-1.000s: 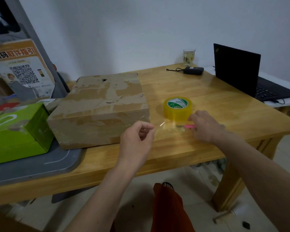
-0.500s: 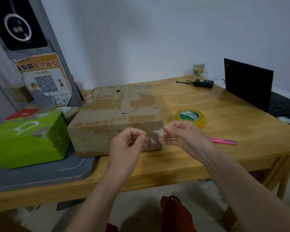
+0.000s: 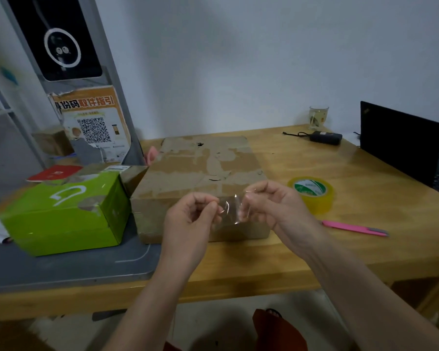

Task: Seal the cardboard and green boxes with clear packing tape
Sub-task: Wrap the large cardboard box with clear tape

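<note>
A short strip of clear tape (image 3: 230, 209) stretches between my two hands, in front of the near side of the flat cardboard box (image 3: 203, 171). My left hand (image 3: 190, 224) pinches the strip's left end and my right hand (image 3: 271, 206) pinches its right end. The cardboard box lies on the wooden table (image 3: 314, 249), its top scuffed and torn. The green box (image 3: 61, 211) sits to its left on a grey tray (image 3: 69, 269). The yellowish tape roll (image 3: 311, 193) lies flat to the right of my right hand.
A pink-handled cutter (image 3: 355, 228) lies on the table right of my right wrist. A black laptop (image 3: 403, 145) stands open at the far right, with a black adapter (image 3: 325, 137) and a glass (image 3: 318, 117) behind. A grey post with a QR poster (image 3: 94, 122) rises at left.
My right hand left the pink cutter on the table and came over to my left hand, taking the free end of the tape strip. The view tilted up and left.
</note>
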A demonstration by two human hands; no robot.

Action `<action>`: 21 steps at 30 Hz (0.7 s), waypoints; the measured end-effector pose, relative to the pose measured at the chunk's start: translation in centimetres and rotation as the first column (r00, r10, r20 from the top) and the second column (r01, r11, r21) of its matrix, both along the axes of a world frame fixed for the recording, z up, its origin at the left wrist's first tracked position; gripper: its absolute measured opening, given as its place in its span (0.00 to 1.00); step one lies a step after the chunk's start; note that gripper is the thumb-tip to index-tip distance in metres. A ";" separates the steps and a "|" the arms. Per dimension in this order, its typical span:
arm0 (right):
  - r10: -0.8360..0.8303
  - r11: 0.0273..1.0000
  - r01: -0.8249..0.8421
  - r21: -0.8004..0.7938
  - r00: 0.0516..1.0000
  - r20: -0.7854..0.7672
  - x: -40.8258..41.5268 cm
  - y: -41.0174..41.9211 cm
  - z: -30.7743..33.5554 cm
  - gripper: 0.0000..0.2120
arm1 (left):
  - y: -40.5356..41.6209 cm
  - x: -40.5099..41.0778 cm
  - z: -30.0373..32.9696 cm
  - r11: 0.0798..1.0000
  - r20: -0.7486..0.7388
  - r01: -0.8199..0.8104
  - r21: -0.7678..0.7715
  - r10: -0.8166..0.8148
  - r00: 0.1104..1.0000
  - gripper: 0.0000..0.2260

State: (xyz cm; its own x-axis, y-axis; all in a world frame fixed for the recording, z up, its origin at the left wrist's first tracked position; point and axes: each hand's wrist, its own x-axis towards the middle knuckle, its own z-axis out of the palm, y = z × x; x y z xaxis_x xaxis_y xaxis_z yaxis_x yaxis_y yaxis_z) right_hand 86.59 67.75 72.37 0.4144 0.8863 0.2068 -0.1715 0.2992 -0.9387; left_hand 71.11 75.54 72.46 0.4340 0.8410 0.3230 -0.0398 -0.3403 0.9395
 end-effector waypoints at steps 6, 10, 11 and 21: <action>0.001 0.998 -0.004 -0.059 0.999 -0.052 -0.5 1.1 1.0 0.11 | 1.0 -0.6 0.6 0.999 -0.009 -0.035 0.007 0.036 0.999 0.06; 0.172 0.985 -0.174 0.001 0.972 -0.157 -1.1 1.1 2.1 0.12 | 1.6 -0.6 1.2 0.999 0.009 -0.033 0.031 0.033 0.999 0.07; 0.196 0.980 -0.197 0.015 0.968 -0.158 -1.3 1.1 2.3 0.13 | 1.7 -0.6 1.2 0.999 0.014 -0.031 0.040 0.031 0.999 0.07; 0.120 0.992 -0.122 -0.026 0.991 -0.061 -2.0 0.9 2.9 0.21 | 2.0 -0.3 1.0 0.990 0.006 -0.075 0.123 0.075 0.997 0.09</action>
State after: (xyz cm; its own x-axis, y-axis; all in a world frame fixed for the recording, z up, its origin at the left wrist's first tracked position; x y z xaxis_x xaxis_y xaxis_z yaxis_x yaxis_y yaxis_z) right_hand 84.56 68.66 75.29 0.3145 0.9359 0.1585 -0.2601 0.2455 -0.9339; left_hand 70.80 77.53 73.45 0.3707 0.8250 0.4265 -0.0116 -0.4551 0.8904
